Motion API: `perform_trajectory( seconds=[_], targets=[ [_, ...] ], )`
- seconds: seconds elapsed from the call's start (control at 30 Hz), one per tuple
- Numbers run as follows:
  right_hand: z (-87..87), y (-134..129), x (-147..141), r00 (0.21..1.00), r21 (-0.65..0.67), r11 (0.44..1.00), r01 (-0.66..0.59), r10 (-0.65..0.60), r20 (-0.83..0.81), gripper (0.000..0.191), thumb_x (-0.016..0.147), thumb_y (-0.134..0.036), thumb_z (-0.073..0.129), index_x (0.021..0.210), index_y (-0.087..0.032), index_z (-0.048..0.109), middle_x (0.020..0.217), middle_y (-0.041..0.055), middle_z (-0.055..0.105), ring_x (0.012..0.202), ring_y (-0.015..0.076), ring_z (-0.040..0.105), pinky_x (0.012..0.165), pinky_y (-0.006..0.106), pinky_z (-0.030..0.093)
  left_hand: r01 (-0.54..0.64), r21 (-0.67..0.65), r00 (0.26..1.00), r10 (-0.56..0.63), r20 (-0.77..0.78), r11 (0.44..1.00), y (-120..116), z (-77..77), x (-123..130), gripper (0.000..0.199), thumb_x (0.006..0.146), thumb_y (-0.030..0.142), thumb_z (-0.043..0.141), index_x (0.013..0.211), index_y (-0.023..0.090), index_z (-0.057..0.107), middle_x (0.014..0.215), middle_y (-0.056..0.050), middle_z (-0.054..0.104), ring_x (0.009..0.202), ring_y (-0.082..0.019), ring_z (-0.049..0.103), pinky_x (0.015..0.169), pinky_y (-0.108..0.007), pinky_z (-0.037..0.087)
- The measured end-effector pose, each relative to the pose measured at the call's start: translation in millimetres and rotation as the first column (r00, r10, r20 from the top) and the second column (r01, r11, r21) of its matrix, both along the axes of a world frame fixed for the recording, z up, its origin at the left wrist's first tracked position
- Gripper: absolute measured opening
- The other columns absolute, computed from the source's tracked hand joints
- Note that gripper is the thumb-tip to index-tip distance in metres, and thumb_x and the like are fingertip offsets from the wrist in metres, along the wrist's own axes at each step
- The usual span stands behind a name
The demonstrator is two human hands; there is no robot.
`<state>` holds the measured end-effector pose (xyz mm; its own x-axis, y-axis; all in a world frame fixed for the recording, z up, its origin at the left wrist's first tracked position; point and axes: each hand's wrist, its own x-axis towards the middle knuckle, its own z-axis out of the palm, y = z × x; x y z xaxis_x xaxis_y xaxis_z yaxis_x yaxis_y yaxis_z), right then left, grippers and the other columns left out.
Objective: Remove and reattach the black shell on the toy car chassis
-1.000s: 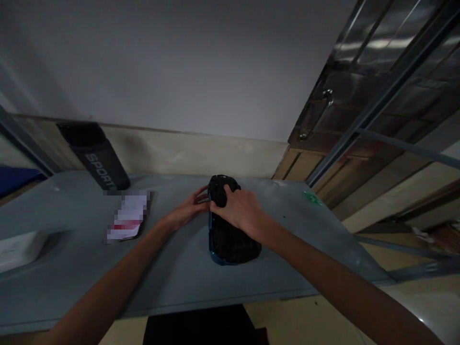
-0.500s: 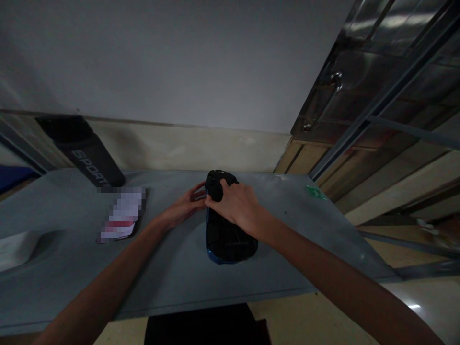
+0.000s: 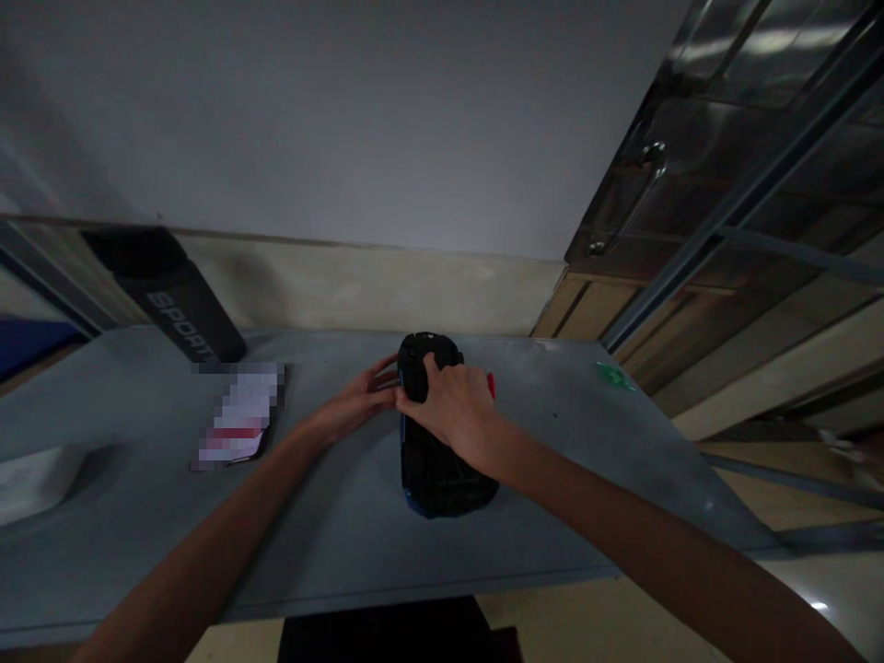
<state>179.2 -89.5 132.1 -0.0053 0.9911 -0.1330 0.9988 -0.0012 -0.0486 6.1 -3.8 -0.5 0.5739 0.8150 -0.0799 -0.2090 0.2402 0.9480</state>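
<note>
Black object with a blue edge (image 3: 448, 483): it lies on the grey table (image 3: 331, 539), near the middle, its long side running away from you. Your left hand (image 3: 355, 405) is set against its left side towards the far end, fingers spread, the tips partly hidden by the object. Your right hand (image 3: 459, 410) lies over its upper face, forefinger extended and thumb standing apart at the left edge. Whether the curled fingers of that hand pinch anything cannot be told from this view. A small red item (image 3: 491, 385) shows just beyond your right knuckles; its full form is hidden.

To the left of your hands lies a pale flat item (image 3: 243, 410), its face pixelated. Behind it stands a dark bottle (image 3: 180, 299) marked "SPORT". A white item (image 3: 38, 483) is cut by the left frame edge. A green scrap (image 3: 614, 376) lies at the table's far right.
</note>
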Motion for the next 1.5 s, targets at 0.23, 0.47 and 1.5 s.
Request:
perform_trajectory(
  seconds=[0.23, 0.47, 1.5],
  targets=[
    [-30.1, 14.7, 89.5, 0.890, 0.105, 0.962, -0.250, 0.272, -0.367, 0.051, 0.119, -0.041, 0.040, 0.164, -0.022, 0.055, 0.091, 0.0082, 0.078, 0.085, 0.0281, 0.078, 0.086, 0.043, 0.058, -0.017, -0.046, 1.000, 0.017, 0.016, 0.999, 0.8, -3.3, 2.4, 0.088, 0.086, 0.039, 0.096, 0.166, 0.030, 0.059, 0.163, -0.015, 0.069, 0.155, -0.037, 0.061, 0.127, -0.050, 0.051],
    [-90.9, 42.2, 161.1, 0.466, 0.178, 0.959, -0.221, 0.264, -0.844, 0.033, 0.100, -0.049, 0.064, 0.123, -0.026, 0.062, 0.082, -0.0034, 0.062, 0.067, 0.0164, 0.060, 0.066, 0.031, 0.052, -0.086, -0.057, 0.993, 0.080, -0.091, 0.995, -4.3, 4.1, 6.0, 0.096, 0.081, 0.031, 0.097, 0.167, 0.031, 0.056, 0.169, -0.012, 0.063, 0.155, -0.037, 0.060, 0.128, -0.050, 0.048],
    [-89.4, 17.8, 175.8, 0.825, 0.078, 0.929, -0.361, 0.357, -0.438, 0.010, 0.099, -0.021, 0.074, 0.104, -0.025, 0.081, 0.096, 0.0042, 0.080, 0.086, 0.0238, 0.073, 0.079, 0.035, 0.048, -0.082, -0.065, 0.991, 0.074, -0.109, 0.995, -3.2, 3.2, 5.1, 0.089, 0.082, 0.033, 0.097, 0.164, 0.035, 0.062, 0.172, -0.009, 0.061, 0.154, -0.039, 0.060, 0.127, -0.050, 0.048]
  ],
)
